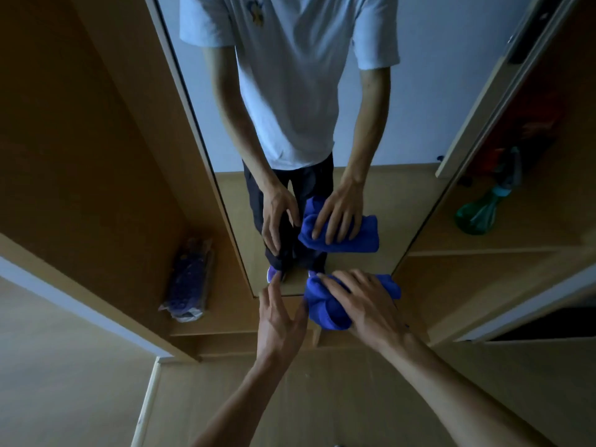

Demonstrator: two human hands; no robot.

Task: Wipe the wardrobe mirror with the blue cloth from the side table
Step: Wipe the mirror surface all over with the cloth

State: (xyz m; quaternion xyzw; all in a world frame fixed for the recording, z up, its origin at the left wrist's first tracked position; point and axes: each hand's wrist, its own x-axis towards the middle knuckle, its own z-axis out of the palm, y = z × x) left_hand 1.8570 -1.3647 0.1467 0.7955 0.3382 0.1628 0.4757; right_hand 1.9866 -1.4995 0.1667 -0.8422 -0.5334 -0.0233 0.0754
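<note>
My right hand (364,304) lies flat on the blue cloth (325,314), fingers spread wide over it. It presses the cloth on the mirror (412,108), right at the bottom edge of the glass. The cloth is bunched up in a fat roll under my palm.

My left hand (279,321) holds nothing. Its fingers are straight and close together, and the tips touch the glass low down, just left of the cloth.

In the mirror I see my 2 hands, the cloth, my white shirt and dark trousers.

A purple pack (190,279) in clear wrap stands on a shelf to the left. A green spray bottle (480,214) sits on a shelf to the right.
</note>
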